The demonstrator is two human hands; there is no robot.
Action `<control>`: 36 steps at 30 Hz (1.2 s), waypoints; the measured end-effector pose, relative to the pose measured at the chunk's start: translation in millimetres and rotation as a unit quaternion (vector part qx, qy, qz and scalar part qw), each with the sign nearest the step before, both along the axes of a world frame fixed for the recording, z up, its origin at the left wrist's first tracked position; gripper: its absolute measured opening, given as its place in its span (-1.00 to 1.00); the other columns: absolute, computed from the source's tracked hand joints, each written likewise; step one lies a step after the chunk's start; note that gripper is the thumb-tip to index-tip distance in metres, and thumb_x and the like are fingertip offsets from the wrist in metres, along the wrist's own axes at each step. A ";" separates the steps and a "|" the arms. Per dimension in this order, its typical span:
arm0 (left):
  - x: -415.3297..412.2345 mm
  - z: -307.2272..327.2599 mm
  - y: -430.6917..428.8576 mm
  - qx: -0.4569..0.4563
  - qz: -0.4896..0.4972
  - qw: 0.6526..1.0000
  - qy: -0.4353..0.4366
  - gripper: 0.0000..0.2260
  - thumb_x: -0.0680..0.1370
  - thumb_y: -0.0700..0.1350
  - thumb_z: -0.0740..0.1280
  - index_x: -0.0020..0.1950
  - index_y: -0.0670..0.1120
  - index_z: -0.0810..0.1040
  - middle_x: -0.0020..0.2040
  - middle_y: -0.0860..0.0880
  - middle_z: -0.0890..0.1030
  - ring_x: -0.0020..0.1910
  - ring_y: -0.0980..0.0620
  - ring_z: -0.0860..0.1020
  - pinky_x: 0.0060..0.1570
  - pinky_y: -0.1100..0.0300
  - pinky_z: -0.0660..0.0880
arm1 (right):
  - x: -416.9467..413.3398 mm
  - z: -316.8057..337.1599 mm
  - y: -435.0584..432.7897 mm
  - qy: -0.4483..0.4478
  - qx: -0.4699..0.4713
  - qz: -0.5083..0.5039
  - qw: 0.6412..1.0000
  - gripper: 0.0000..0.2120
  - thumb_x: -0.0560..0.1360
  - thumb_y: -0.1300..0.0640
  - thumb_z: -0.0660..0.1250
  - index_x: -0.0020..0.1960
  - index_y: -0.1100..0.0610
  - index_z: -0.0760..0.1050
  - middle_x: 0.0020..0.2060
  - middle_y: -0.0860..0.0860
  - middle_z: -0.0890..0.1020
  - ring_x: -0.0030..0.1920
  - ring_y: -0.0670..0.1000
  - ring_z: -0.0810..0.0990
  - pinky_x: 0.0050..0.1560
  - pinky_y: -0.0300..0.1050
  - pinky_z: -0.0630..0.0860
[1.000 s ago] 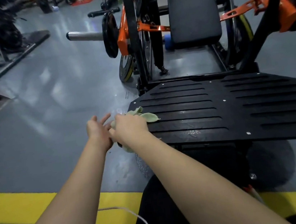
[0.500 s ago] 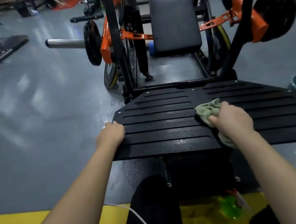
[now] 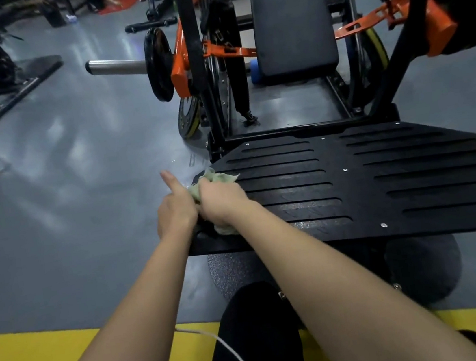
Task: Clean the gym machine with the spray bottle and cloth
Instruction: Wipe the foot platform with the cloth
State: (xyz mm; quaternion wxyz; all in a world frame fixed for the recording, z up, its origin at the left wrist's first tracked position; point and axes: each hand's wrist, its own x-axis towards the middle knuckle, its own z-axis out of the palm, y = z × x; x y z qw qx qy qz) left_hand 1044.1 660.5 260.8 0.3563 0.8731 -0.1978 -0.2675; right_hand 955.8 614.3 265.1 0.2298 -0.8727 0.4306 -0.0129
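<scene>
Head camera view, looking down along two bare forearms. Lowest in the frame, a yellow floor stripe (image 3: 41, 354) is crossing from edge to edge, with a black trouser leg (image 3: 250, 330) and a thin white cable (image 3: 232, 353) lying over it.

At centre left, the right hand (image 3: 223, 202) is bunching a pale green cloth (image 3: 218, 180) in curled fingers and pressing it onto the near left corner of the machine's black slotted footplate (image 3: 382, 185). The left hand (image 3: 175, 211) is sitting right against it on the left, one digit sticking straight out. Whether its other fingers are gripping the plate edge or the cloth cannot be told.

The cloth is looking soft, limp and light, so it is probably handling best wadded into the palm, as here. Loose corners may be catching on the slots and screw heads. The footplate is looking stiff and fixed.

Farther up, a dark seat pad (image 3: 292, 24), an orange frame (image 3: 182, 66) and a weight plate (image 3: 158, 65) on a steel bar (image 3: 116, 66) are standing. No spray bottle is showing.
</scene>
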 end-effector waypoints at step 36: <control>-0.7 -25.2 -14.8 0.096 -0.134 0.978 -0.130 -0.23 0.65 0.34 -0.21 0.56 -0.21 0.29 0.44 -0.34 0.44 0.42 -0.32 0.41 0.39 -0.16 0.30 | -243.5 -18.2 -88.2 0.044 -0.021 -0.291 0.956 -0.62 0.67 0.06 0.16 0.46 0.11 0.42 0.39 0.28 0.49 0.31 0.35 0.50 0.27 0.06 0.43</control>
